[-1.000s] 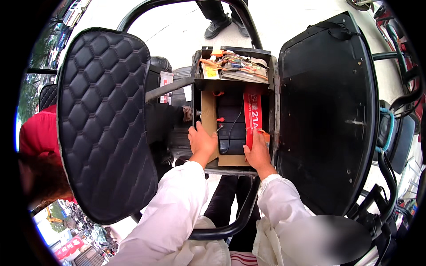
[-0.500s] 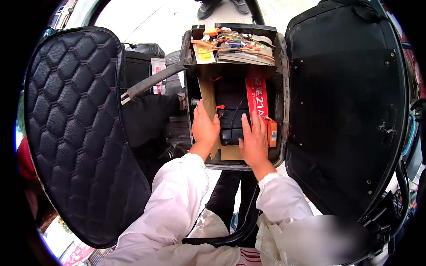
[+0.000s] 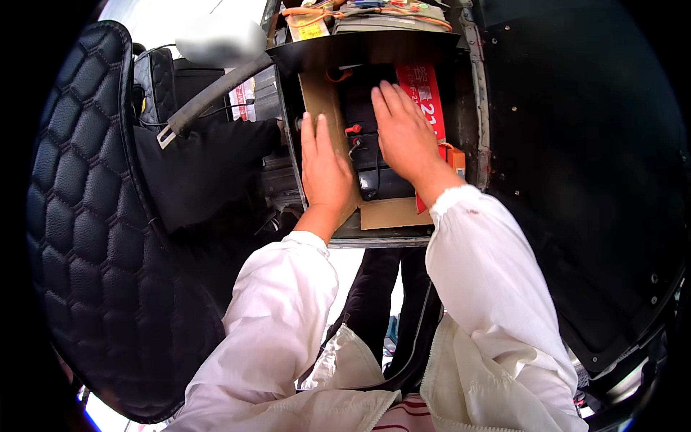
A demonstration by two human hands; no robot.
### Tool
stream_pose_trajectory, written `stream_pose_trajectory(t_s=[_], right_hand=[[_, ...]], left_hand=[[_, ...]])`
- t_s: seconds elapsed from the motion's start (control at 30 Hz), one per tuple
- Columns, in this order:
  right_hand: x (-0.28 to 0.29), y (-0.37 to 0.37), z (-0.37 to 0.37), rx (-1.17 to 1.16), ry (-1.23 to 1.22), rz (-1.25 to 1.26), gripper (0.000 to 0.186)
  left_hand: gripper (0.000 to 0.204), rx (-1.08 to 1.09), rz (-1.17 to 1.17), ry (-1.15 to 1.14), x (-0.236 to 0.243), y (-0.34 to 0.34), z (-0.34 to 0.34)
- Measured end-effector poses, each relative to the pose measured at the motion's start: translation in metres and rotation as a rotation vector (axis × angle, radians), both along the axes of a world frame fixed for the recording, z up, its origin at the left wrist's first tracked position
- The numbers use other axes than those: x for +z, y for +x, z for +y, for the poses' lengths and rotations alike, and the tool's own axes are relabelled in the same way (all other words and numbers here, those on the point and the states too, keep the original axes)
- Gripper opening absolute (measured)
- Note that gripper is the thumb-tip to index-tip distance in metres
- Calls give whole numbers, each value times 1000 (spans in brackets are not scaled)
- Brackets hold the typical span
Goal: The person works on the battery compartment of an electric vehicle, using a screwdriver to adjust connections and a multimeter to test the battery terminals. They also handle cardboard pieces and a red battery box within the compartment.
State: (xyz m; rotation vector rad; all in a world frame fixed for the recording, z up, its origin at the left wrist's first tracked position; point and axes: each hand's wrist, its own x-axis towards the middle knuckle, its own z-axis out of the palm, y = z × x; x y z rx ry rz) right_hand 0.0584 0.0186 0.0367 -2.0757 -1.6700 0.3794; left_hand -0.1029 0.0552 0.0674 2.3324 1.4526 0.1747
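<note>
My left hand point(image 3: 326, 173) lies with straight fingers along the brown cardboard sheet point(image 3: 322, 93) at the left wall of a black open compartment. My right hand point(image 3: 405, 137), fingers outstretched and close together, is over the black batteries point(image 3: 363, 108) and the edge of a red printed cardboard panel point(image 3: 430, 93). Neither hand grips anything. Red and dark terminal caps with a thin black wire point(image 3: 377, 162) show on the batteries between my hands. An orange box-shaped part point(image 3: 455, 160) stands beside my right wrist. A brown cardboard flap point(image 3: 394, 214) lies at the near end.
A grey controller unit point(image 3: 392, 20) with orange and coloured wires sits on the ledge behind the compartment. Left stands a quilted black seat cushion point(image 3: 79, 216); a metal-ended grey strap point(image 3: 209, 101) stretches toward it. At right is a large black panel point(image 3: 583, 173).
My right hand has moved forward and left, from beside the red panel to over the batteries. My left hand's fingers have straightened along the cardboard. The view has shifted closer.
</note>
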Motion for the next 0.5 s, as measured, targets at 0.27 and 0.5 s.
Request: stream_pose_trajectory(t_s=[0.27,0.5], right_hand=[[-9,-14,-2,-119,-100,-123,68],[-2,-18,-54,-194,-337,181,77]], left_hand=[[64,135,-140,10,4,3,5],[62,370,-71,-147,-4,-2,3]])
